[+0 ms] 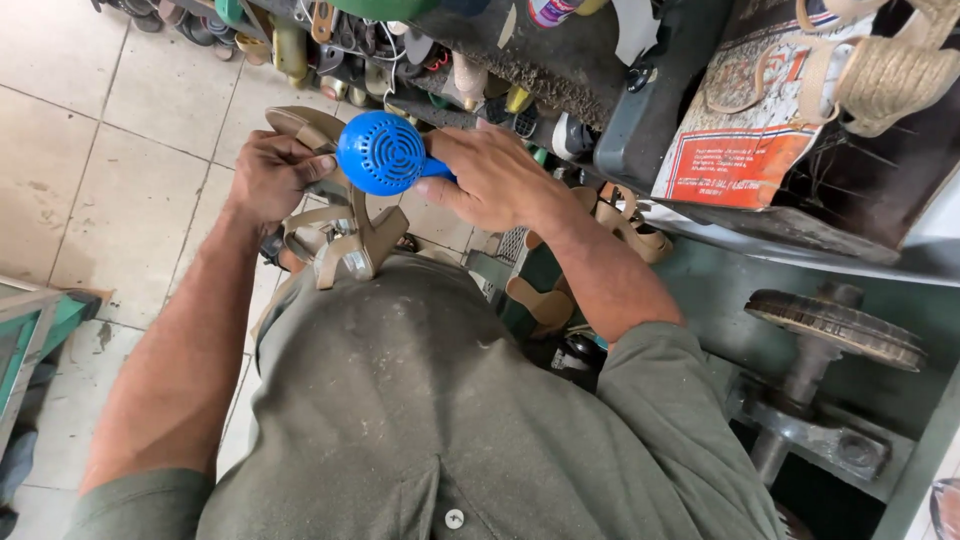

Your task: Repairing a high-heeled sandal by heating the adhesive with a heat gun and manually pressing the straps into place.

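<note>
Right hand (490, 178) is wrapped tight round the handle of a blue dryer (381, 152), its grille at nine o'clock of that hand. Left hand (270, 176) pinches a tan sandal (350, 225) by its sole, dryer touching it. Another sandal (628, 225) lies at three o'clock.

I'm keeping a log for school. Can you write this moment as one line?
left hand: holds tan sandal | right hand: holds blue hair dryer | dryer: beside sandal
</note>
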